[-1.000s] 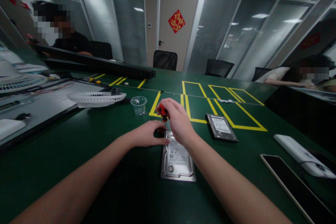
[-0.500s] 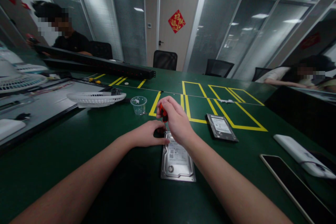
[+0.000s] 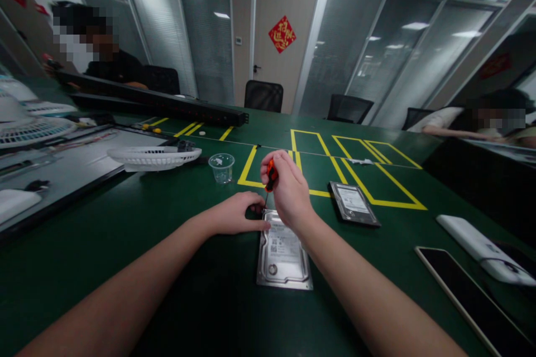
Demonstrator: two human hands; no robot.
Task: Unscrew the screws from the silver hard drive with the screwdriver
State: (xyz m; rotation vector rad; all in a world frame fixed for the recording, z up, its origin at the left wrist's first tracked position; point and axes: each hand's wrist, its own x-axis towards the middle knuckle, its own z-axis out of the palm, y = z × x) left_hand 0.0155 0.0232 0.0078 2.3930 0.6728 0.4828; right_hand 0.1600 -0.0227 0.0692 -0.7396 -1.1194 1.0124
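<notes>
A silver hard drive (image 3: 285,259) with a white label lies flat on the green table in front of me. My left hand (image 3: 238,213) is at its far left corner, thumb pressed on the cover and curled fingers beside the edge. In my right hand (image 3: 287,187) is a red and black screwdriver (image 3: 271,174), tilted, its handle wrapped by the fingers. The thin shaft points down to the drive's far left corner; whether the tip sits in a screw is too small to tell. The right hand hides the drive's far right part.
A second hard drive (image 3: 354,203) lies to the right, near yellow tape outlines. Left of my hands stand a clear plastic cup (image 3: 221,168) and a white fan grille (image 3: 154,157). A phone (image 3: 469,295) and a white device (image 3: 481,248) lie at right. Two people sit across the table.
My right hand has shifted slightly right, and the screwdriver leans more, its handle tipped to the right. The left hand and the hard drive have stayed in place.
</notes>
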